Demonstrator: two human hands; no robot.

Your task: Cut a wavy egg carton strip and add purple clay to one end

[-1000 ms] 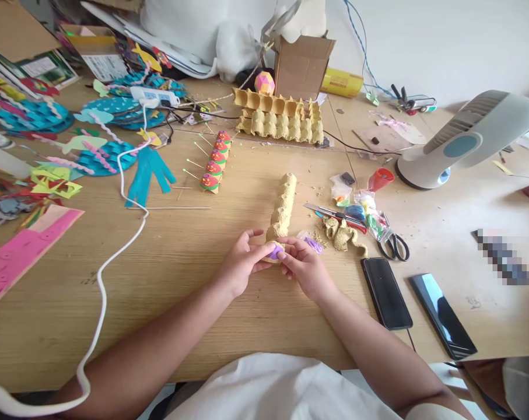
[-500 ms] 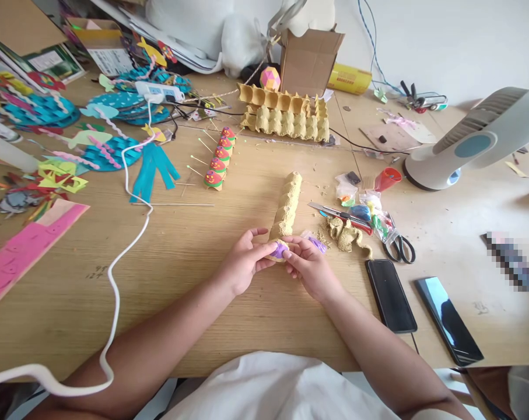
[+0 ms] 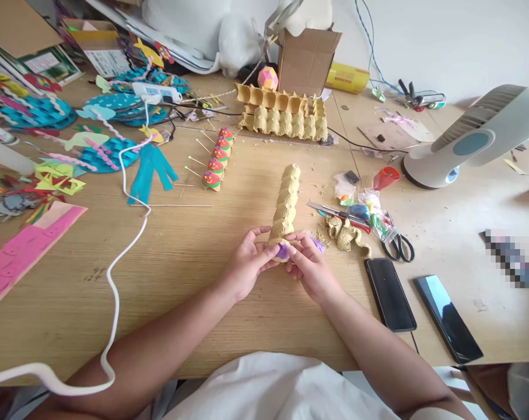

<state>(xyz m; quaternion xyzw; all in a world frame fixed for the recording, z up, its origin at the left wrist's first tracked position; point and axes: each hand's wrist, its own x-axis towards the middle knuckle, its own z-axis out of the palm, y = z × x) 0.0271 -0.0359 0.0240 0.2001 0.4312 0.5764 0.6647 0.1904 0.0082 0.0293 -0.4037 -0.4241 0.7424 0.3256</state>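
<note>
Between my hands is a strip of egg carton [image 3: 287, 195], its row of bumps pointing away from me. A flattened patch of purple clay [image 3: 282, 251] lies on its near end. My left hand [image 3: 249, 262] grips that end from the left, thumb on the clay. From the other side my right hand [image 3: 310, 265] holds the same end, its thumb pressing the clay's right edge. More purple clay in a bag [image 3: 319, 244] sits just beyond my right fingers. The fingers under the strip are partly hidden.
To the right lie a utility knife [image 3: 339, 213], torn carton scraps [image 3: 346, 234], scissors [image 3: 399, 246] and two phones [image 3: 391, 294]. A painted caterpillar [image 3: 218, 159] with pins stands ahead on the left. A white cable [image 3: 115, 256] crosses the left side; a fan [image 3: 459, 143] stands at right.
The far end of the carton strip has tipped up slightly and shifted a little left. Both thumbs have moved slightly on the purple clay, and both hands keep their hold.
</note>
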